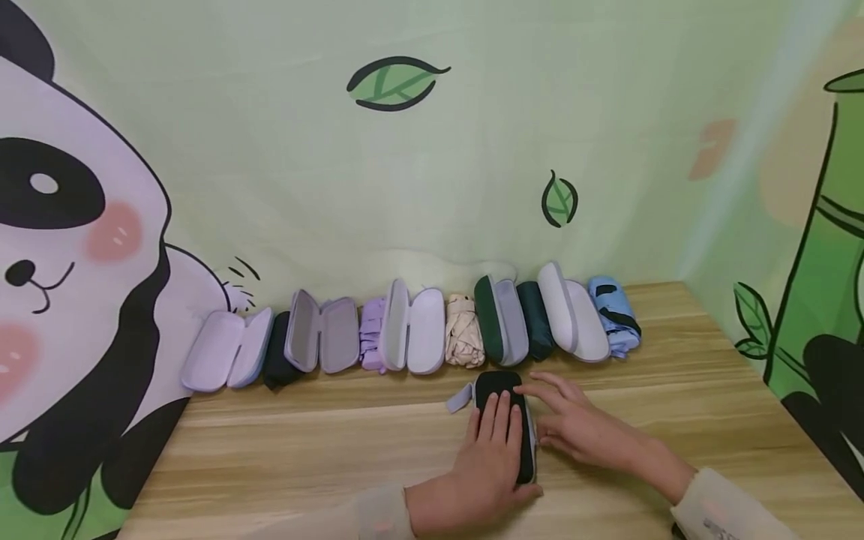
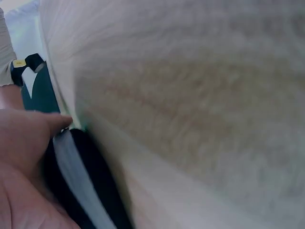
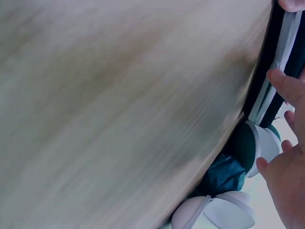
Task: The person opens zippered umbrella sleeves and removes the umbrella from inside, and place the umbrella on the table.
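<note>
A black zip case with a grey zip band lies closed on the wooden table, a short grey strap sticking out at its far left corner. Across its top my left hand rests flat, fingers straight and thumb at the near end. My right hand is at the case's right side, with the index fingertip by the top edge and the thumb lower down. In the right wrist view a digit touches the grey zip band by a small zip pull, which no fingers visibly pinch.
Along the table's back edge runs a row: open hard cases in lavender, grey, white and green, another white one, and between them folded fabric bundles in black, purple, beige, dark green and blue.
</note>
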{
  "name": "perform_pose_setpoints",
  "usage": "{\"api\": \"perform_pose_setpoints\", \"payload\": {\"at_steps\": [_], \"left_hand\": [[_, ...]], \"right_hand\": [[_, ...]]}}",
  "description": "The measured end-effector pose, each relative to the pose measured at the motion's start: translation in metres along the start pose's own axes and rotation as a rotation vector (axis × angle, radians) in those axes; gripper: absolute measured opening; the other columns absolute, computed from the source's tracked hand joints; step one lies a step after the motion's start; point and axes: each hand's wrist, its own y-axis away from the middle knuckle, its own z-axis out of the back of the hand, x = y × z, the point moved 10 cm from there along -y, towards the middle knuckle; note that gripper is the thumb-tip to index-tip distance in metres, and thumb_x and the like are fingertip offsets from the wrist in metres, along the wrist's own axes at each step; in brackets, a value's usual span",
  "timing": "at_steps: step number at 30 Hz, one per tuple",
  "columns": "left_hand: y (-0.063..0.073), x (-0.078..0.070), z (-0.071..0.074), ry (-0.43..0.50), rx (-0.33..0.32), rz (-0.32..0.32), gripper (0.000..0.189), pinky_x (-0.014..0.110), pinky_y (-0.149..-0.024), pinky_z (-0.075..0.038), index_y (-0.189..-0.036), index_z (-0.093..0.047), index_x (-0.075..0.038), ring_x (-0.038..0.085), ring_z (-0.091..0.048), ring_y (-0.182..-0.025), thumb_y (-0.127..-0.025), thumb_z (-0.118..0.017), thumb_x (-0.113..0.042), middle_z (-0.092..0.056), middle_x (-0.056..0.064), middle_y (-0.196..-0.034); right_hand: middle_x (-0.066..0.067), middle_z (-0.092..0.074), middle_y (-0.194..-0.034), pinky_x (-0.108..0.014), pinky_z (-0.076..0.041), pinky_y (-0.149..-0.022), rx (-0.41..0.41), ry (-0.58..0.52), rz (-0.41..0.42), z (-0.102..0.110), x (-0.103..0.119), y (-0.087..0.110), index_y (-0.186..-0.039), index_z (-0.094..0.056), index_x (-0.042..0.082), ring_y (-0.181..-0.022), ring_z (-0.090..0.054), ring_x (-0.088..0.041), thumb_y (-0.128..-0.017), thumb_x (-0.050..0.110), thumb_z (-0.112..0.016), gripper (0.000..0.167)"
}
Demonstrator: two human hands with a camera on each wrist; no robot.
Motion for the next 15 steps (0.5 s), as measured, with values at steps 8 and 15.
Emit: {"api": "perform_pose_setpoints", "payload": {"at_steps": [8,15], "left_hand": [[0.017,0.013,0.003,-0.09,0.031,-0.15,0.103,0.051,-0.113,-0.037,-0.163,-0.023,-0.023,0.028,-0.03,-0.15,-0.085,-0.025,-0.091,-0.026,0.017,-0.165],[0.029,0.02,0.021,-0.226,-0.19,-0.392,0.082,0.051,-0.105,-0.041,-0.148,-0.049,-0.024,0.029,-0.045,-0.129,-0.091,-0.038,-0.082,-0.05,0.012,-0.14]], "right_hand": [[-0.012,-0.051,-0.147,-0.066,-0.036,-0.105,-0.013,0.074,0.044,-0.001,-0.007,-0.013,-0.082,-0.069,0.02,-0.139,-0.037,-0.042,-0.083,0.018,-0.083,0.014],[-0.009,-0.052,-0.148,-0.059,-0.035,-0.109,0.073,0.164,0.159,-0.007,0.0,-0.036,-0.086,-0.07,0.024,-0.142,-0.036,-0.037,-0.092,0.021,-0.075,0.008]]}}
